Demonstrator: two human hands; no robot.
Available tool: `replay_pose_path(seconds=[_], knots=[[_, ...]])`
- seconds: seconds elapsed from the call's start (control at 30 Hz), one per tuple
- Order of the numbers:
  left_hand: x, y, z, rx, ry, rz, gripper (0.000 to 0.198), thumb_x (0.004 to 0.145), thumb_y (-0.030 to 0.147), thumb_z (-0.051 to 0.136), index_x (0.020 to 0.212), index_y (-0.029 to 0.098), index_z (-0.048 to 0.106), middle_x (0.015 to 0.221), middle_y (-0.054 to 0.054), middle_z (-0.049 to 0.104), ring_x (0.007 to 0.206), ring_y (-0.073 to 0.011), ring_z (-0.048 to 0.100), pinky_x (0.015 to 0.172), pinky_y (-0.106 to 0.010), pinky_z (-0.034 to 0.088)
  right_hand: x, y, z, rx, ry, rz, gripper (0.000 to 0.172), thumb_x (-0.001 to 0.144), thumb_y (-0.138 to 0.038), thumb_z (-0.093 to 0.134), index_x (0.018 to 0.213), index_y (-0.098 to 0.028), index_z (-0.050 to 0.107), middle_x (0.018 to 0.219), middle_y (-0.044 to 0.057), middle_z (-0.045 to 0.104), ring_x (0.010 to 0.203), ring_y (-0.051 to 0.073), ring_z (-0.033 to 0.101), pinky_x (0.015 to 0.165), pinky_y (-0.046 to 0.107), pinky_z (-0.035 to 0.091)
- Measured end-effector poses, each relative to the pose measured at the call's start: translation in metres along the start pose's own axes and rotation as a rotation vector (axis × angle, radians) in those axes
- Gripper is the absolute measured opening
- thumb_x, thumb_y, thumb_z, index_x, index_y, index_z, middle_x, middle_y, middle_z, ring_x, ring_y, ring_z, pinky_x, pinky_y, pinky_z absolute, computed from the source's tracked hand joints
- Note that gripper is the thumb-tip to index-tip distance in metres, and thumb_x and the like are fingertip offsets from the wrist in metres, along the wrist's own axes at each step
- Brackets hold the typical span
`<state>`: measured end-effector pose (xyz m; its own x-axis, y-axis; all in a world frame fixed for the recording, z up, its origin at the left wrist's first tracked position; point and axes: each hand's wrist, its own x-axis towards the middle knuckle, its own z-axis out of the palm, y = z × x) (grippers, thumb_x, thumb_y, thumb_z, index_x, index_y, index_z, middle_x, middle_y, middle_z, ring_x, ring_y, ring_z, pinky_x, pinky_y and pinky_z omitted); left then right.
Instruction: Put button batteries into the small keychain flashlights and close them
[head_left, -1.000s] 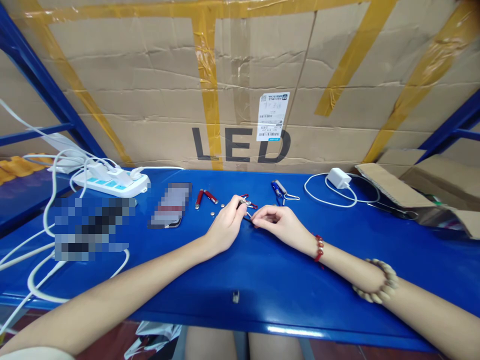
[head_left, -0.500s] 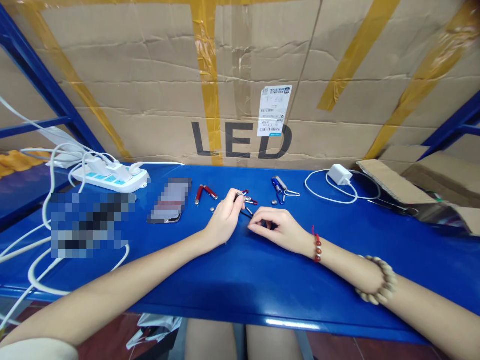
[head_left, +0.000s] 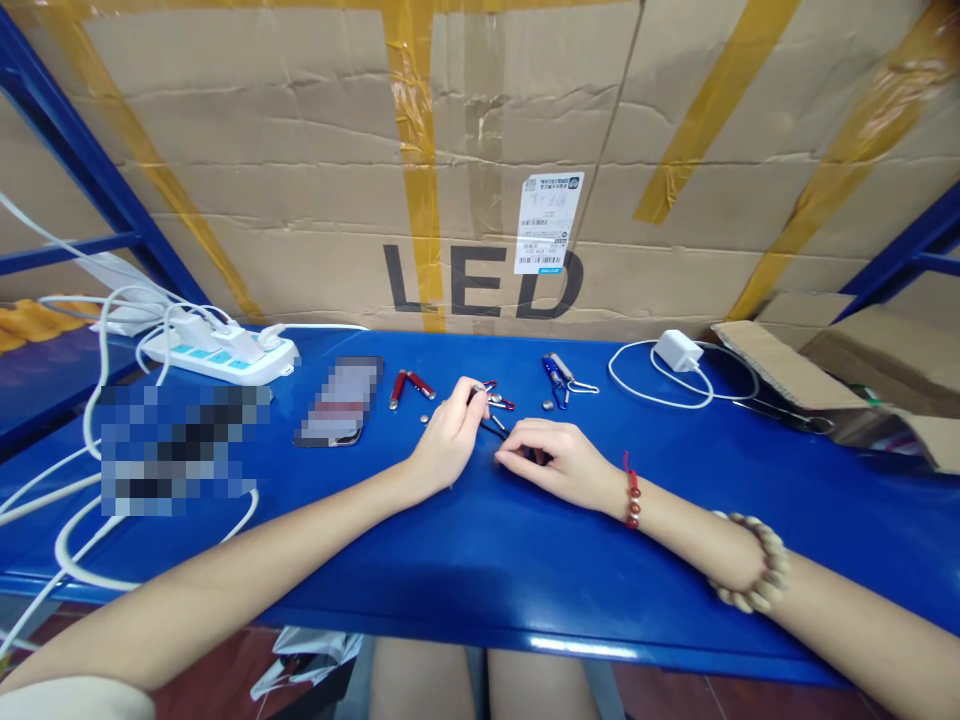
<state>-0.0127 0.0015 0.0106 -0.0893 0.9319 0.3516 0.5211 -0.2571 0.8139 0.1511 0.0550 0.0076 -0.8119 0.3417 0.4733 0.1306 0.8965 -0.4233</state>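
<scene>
My left hand (head_left: 448,437) is closed near the middle of the blue table, thumb and forefinger pinched on a small item with a shiny end, mostly hidden. Close on its right, my right hand (head_left: 559,457) has its fingertips drawn together; what they hold is hidden. A thin dark piece (head_left: 495,431) shows in the gap between both hands. Just beyond lie red and silver clips (head_left: 504,403), partly covered by the left hand. Two small red metal tubes (head_left: 411,387) rest farther left, with a small round silver piece (head_left: 424,419) nearby.
At the back are blue and silver tubes with clips (head_left: 559,376) beside a round silver piece (head_left: 547,404). A phone (head_left: 341,400), a power strip (head_left: 262,365) and white cables occupy the left. A white charger (head_left: 679,351) and open carton (head_left: 795,375) stand right. A large cardboard box (head_left: 315,200) rises behind.
My left thumb has shifted slightly over the small item's end. The right hand has barely moved, its fingers still drawn together; the things on the table stay in place.
</scene>
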Motion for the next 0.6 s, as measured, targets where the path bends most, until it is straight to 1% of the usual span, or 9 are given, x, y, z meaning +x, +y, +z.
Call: replay_pose_path(seconds=[0.1,0.17,0.27,0.33,0.4,0.43,0.5,0.57,0.6], knots=[[0.0,0.0,0.0,-0.002,0.005,0.004,0.021,0.093,0.032,0.027,0.082,0.02,0.041,0.075,0.001,0.05,0.064,-0.0119,0.045,0.065,-0.025,0.034,-0.001,-0.003,-0.002,-0.072,-0.009,-0.041,0.026,0.087,-0.031,0.048,0.067,-0.017,0.058,0.061,0.0,0.057,0.056,0.009,0.05,0.053,0.019,0.037],[0.0,0.0,-0.001,-0.009,0.004,0.006,0.022,0.093,0.033,0.027,0.082,0.02,0.041,0.074,0.001,0.05,0.063,-0.0119,0.044,0.065,-0.024,0.034,0.0,-0.009,-0.005,-0.131,-0.039,-0.104,0.029,0.087,-0.031,0.046,0.063,-0.017,0.056,0.057,-0.001,0.056,0.052,0.009,0.05,0.051,0.02,0.035],[0.0,0.001,-0.001,-0.026,0.006,0.005,0.023,0.092,0.035,0.027,0.082,0.02,0.042,0.074,0.001,0.05,0.062,-0.0119,0.043,0.064,-0.024,0.033,0.001,-0.025,-0.01,-0.184,-0.096,-0.211,0.03,0.088,-0.031,0.045,0.063,-0.018,0.056,0.056,-0.001,0.057,0.05,0.008,0.051,0.049,0.021,0.033],[0.0,0.001,-0.001,-0.037,0.005,0.002,0.024,0.092,0.035,0.027,0.082,0.02,0.042,0.074,0.001,0.049,0.061,-0.0118,0.042,0.063,-0.024,0.033,0.0,-0.04,-0.013,-0.207,-0.166,-0.266,0.033,0.089,-0.031,0.044,0.06,-0.019,0.055,0.052,-0.001,0.055,0.046,0.009,0.05,0.047,0.024,0.03],[0.001,0.002,-0.001,-0.04,0.003,-0.006,0.023,0.092,0.034,0.027,0.082,0.02,0.042,0.073,0.001,0.049,0.06,-0.0116,0.042,0.062,-0.024,0.033,-0.005,-0.059,-0.013,-0.18,-0.305,-0.249,0.032,0.088,-0.032,0.044,0.061,-0.02,0.057,0.053,0.0,0.057,0.049,0.011,0.052,0.047,0.026,0.031],[0.001,0.002,-0.001,-0.037,0.003,-0.013,0.022,0.092,0.034,0.027,0.082,0.02,0.042,0.072,0.001,0.049,0.06,-0.0116,0.042,0.061,-0.024,0.033,-0.01,-0.068,-0.012,-0.134,-0.406,-0.211,0.029,0.088,-0.034,0.045,0.067,-0.021,0.06,0.056,0.001,0.059,0.052,0.013,0.054,0.048,0.027,0.034],[0.001,0.003,-0.001,-0.028,0.001,-0.033,0.022,0.092,0.033,0.027,0.081,0.02,0.041,0.071,0.002,0.049,0.059,-0.0115,0.042,0.061,-0.024,0.032,-0.025,-0.085,-0.007,0.037,-0.632,-0.104,0.022,0.088,-0.034,0.044,0.081,-0.024,0.062,0.072,0.003,0.063,0.066,0.016,0.059,0.056,0.027,0.042],[0.001,0.003,-0.002,-0.02,-0.003,-0.051,0.022,0.092,0.033,0.027,0.081,0.02,0.041,0.07,0.002,0.049,0.059,-0.0116,0.042,0.061,-0.024,0.032,-0.043,-0.097,0.003,0.093,-0.699,-0.088,0.019,0.088,-0.035,0.046,0.089,-0.026,0.062,0.09,0.003,0.063,0.079,0.015,0.06,0.065,0.027,0.047],[0.001,0.003,-0.002,-0.019,-0.005,-0.055,0.022,0.092,0.033,0.027,0.081,0.02,0.041,0.07,0.002,0.049,0.059,-0.0116,0.042,0.06,-0.024,0.031,-0.053,-0.102,0.01,0.112,-0.723,-0.078,0.019,0.088,-0.034,0.046,0.096,-0.025,0.061,0.1,0.004,0.061,0.085,0.015,0.059,0.071,0.028,0.049]])
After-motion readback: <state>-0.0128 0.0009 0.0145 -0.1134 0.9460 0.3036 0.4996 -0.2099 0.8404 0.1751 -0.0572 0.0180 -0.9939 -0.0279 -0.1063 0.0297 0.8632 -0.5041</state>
